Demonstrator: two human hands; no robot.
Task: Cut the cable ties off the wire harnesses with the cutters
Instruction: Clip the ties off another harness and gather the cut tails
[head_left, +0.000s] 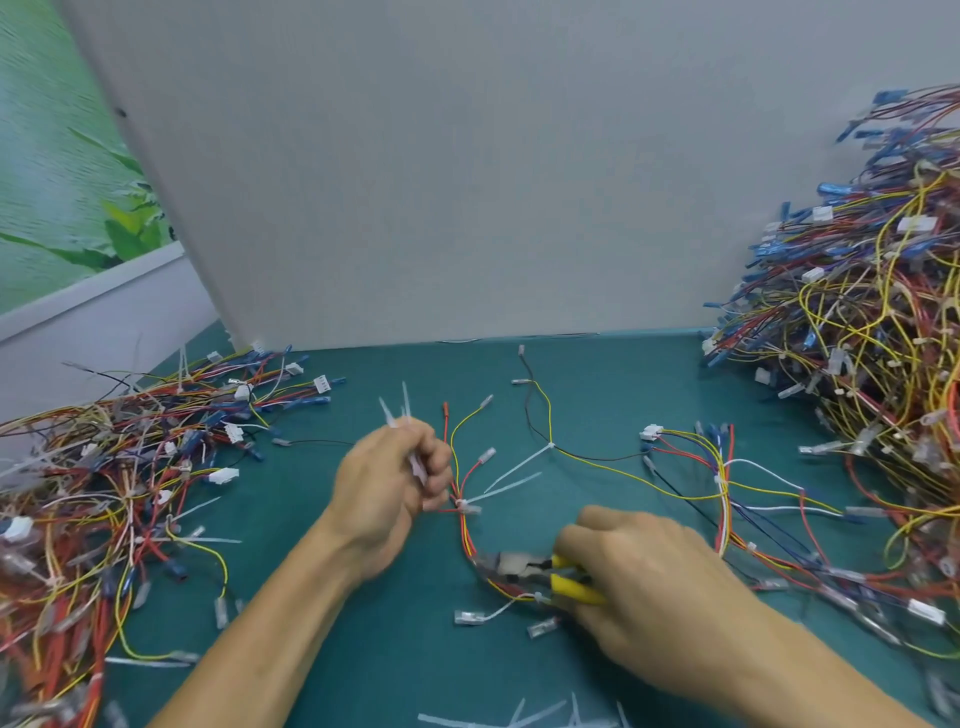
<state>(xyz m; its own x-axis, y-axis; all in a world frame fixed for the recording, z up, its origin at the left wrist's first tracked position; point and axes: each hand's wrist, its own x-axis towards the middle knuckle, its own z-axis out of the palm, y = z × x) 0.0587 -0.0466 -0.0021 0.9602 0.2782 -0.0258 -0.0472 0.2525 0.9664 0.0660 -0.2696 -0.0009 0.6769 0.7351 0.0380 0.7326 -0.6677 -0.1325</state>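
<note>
On a teal table (395, 649) backed by a grey wall panel (467, 182), loose ties (519, 717) lie at the near edge. Just beyond them the right hand (639, 566) curls its fingers round the yellow handles of the cutters (524, 569), whose nose rests against the red and yellow wires of the harness (465, 535) to its left. Farther off, the left hand (395, 483) is closed round a bunch of white ties (402, 415), its fingertips just beside the cable tie (467, 506) fastened round that harness, up the wires from the cutters' nose; a left heap (104, 493) and a right heap (857, 338) of harnesses flank the table.
</note>
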